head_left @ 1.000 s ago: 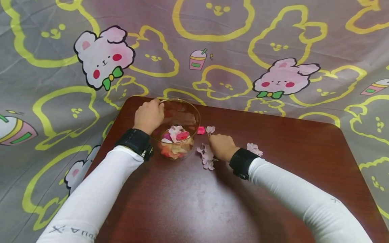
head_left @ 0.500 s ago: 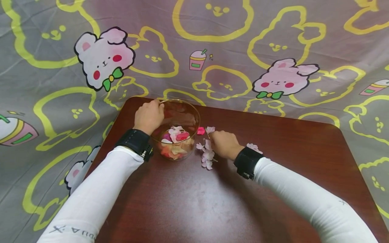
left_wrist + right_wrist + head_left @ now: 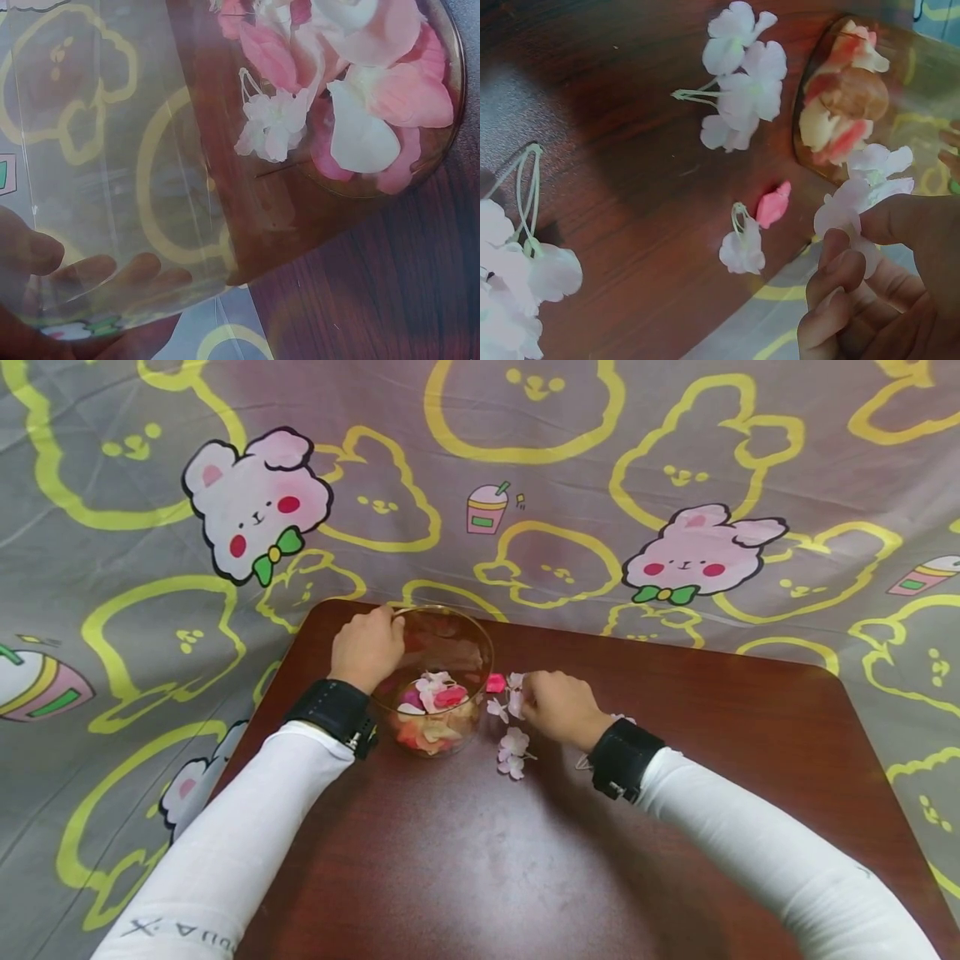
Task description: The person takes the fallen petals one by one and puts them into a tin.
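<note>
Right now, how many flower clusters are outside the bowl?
4: one pinched in the right hand, one by the pink petal, one near the bowl, one under the wrist; others may be hidden.

Close-up through the clear bowl (image 3: 150, 187): left hand (image 3: 67, 292) at the lower left, fingers (image 3: 135, 268) curled round the wall, seen through it. Pink and white petals (image 3: 367, 97) piled in the bottom at the upper right, a small white blossom (image 3: 271, 126) beside them. Dark wood table (image 3: 375, 292) fills the lower right.
</note>
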`<state>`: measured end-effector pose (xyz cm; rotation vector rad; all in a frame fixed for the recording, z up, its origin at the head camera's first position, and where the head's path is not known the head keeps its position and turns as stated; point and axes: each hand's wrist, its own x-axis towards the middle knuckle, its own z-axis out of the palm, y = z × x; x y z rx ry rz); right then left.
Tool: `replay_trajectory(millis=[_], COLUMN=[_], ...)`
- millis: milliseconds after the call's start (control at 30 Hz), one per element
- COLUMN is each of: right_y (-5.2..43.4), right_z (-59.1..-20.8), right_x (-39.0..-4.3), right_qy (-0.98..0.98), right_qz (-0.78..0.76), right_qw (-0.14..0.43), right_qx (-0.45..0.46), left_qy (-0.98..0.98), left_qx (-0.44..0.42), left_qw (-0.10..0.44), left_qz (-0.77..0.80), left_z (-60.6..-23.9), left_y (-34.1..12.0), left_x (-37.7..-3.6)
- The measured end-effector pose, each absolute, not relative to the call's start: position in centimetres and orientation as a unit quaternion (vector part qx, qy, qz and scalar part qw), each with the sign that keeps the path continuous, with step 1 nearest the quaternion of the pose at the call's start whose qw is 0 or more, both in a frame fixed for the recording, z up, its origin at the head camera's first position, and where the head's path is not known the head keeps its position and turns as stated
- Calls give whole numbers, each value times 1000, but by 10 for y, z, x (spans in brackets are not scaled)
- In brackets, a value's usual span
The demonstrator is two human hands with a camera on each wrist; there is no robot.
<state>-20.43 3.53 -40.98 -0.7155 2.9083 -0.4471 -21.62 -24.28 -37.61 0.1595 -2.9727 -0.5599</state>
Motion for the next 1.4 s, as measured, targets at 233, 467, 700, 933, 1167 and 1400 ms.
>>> replay_trajectory(millis=[233,467,700,933,1167,1400], right_y=[40,41,40,40,41,36], right_z=[-399,-379,-364,-353,-342,-337], right_x=[-208,-213,-214,-215,-218,-217], right_qy=[958,956,950,952,948,942], right_qz=[-171,-195,-212,-212,-227,-241], right_qw=[42,23,-4,-14,-36,-52], right_qx=[-225,-218,-227,-222,-219,-227], left_qy=[-980,-980,-980,-981,-981,-980], left_qx=[53,56,55,52,52,53], left_qw=[54,50,50,44,46,49], left_qz=[-184,-183,-183,-182,-183,-184], left_z=[-376,-375,-375,-375,-375,-376], left_y=[-242,-243,-243,-242,-243,-243], left_x=[-216,-216,-217,-216,-216,-217])
